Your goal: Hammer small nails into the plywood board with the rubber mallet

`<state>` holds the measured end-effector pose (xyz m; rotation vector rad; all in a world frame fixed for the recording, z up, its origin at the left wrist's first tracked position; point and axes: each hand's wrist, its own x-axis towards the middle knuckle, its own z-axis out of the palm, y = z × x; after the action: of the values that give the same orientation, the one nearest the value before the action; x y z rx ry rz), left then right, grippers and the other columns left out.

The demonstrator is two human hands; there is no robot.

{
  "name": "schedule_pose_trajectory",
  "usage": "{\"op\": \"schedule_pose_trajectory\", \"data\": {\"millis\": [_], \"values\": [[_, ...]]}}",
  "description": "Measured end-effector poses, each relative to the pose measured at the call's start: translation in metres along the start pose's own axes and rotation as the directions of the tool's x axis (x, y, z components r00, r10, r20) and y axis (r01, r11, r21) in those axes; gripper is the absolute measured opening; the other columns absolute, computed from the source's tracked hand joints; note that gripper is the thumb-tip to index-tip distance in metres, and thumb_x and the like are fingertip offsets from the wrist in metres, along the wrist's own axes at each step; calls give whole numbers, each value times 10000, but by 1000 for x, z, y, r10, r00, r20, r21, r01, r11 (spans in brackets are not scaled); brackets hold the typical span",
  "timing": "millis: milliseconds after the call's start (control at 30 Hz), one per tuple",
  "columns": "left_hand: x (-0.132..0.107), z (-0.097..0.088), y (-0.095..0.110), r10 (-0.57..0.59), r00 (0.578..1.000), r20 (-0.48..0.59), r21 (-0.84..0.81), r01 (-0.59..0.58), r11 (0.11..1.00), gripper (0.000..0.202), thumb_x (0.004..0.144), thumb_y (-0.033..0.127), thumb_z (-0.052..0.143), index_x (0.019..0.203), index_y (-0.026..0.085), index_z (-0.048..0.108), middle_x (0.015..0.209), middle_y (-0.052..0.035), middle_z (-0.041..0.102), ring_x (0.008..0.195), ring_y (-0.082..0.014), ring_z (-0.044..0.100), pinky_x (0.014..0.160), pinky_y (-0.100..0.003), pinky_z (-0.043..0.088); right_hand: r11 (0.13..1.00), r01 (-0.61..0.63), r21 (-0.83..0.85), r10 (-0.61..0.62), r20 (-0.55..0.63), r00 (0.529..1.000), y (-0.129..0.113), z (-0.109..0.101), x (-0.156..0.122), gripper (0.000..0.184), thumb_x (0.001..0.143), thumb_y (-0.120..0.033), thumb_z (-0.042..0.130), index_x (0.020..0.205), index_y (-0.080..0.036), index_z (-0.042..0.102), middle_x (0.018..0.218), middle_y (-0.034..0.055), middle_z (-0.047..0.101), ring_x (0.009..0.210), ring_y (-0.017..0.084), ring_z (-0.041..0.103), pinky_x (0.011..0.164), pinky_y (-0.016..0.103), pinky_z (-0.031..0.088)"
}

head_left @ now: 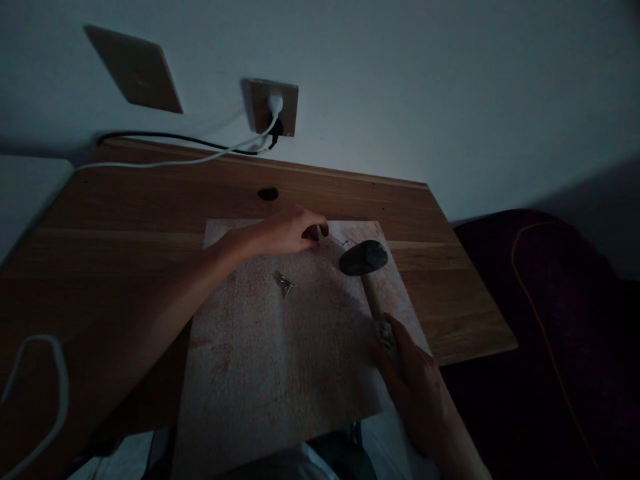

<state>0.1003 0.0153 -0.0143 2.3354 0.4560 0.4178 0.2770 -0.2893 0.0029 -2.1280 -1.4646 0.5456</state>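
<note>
My right hand [413, 380] is wrapped round the lower handle of a hammer [370, 293], which has a thick dark head and a wooden shaft. The hammer head is over the far right part of a pale, worn board [280, 360]. Close to the head, a thin nail [344, 243] shows at the board's far side; whether it is fixed in the board I cannot tell. My left hand [295, 230] hovers at the board's far edge, just left of that nail, its fingers bent and apart with nothing visible between them. A small pile of nails [286, 285] lies on the board.
Beneath the board is a wooden table [450, 293] with a dark cable hole [269, 193]. A white cable [165, 164] and a black one run along its back to a wall socket [287, 110]. At right stands a dark purple seat [500, 247] with a yellow cord [537, 320].
</note>
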Motion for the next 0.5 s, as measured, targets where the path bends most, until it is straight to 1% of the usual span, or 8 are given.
{"op": "schedule_pose_trajectory", "data": {"millis": [33,100,200,233,300,400,433,500], "values": [[0,0,0,2,1000,4,1,-2,1000,162,894,125,723,1046,164,762,887,-44,809,785,-156,742,759,-267,511,1000,-10,24,10,0,1000,-1,-1,-1,528,1037,-507,552,1404,-148,676,1145,208,825,1012,357,819,820,477,688],[0,0,1,8,1000,15,0,-8,1000,154,892,118,718,1031,169,760,889,-42,808,791,-162,743,761,-273,512,993,-71,98,68,34,997,-5,-2,-3,576,1034,-530,559,1444,-136,653,1044,182,825,843,310,812,697,424,681],[0,-2,1,15,999,28,-9,-14,1000,184,889,119,705,1059,169,757,904,-45,804,812,-176,744,782,-289,519,941,-209,267,181,127,975,-17,-1,-7,649,1061,-546,553,1562,-134,542,736,39,731,549,204,681,481,311,583],[0,-3,0,14,999,36,-7,-14,1000,218,887,125,704,1095,169,753,922,-47,804,825,-179,743,792,-293,520,915,-248,319,215,138,967,-22,0,-9,660,1067,-546,555,1586,-140,515,663,-5,675,500,182,633,439,283,539],[-2,-5,-2,5,999,46,16,-5,1000,328,865,143,724,1192,168,731,1000,-57,801,872,-187,737,819,-298,520,870,-294,397,265,126,956,-34,3,-11,669,1066,-542,570,1606,-154,495,588,-54,591,458,154,568,405,249,478],[-4,-9,-7,-18,998,53,80,14,997,533,818,217,803,1333,190,668,1190,-77,770,1003,-207,719,887,-303,512,846,-295,443,295,72,953,-50,7,-8,658,1063,-514,581,1617,-169,494,556,-78,543,427,131,517,385,228,441],[-5,-10,-9,-27,998,54,97,22,995,590,805,248,826,1365,200,647,1247,-81,752,1043,-213,710,911,-306,507,854,-272,444,276,56,959,-53,9,-6,652,1063,-501,581,1621,-175,494,563,-76,550,422,128,516,375,223,436],[-6,-12,-11,-42,996,73,118,33,992,673,793,300,851,1415,220,608,1334,-85,717,1094,-222,694,951,-315,498,893,-181,412,186,30,982,-56,12,1,633,1069,-473,574,1628,-186,497,590,-61,576,412,127,515,350,220,421]]}}
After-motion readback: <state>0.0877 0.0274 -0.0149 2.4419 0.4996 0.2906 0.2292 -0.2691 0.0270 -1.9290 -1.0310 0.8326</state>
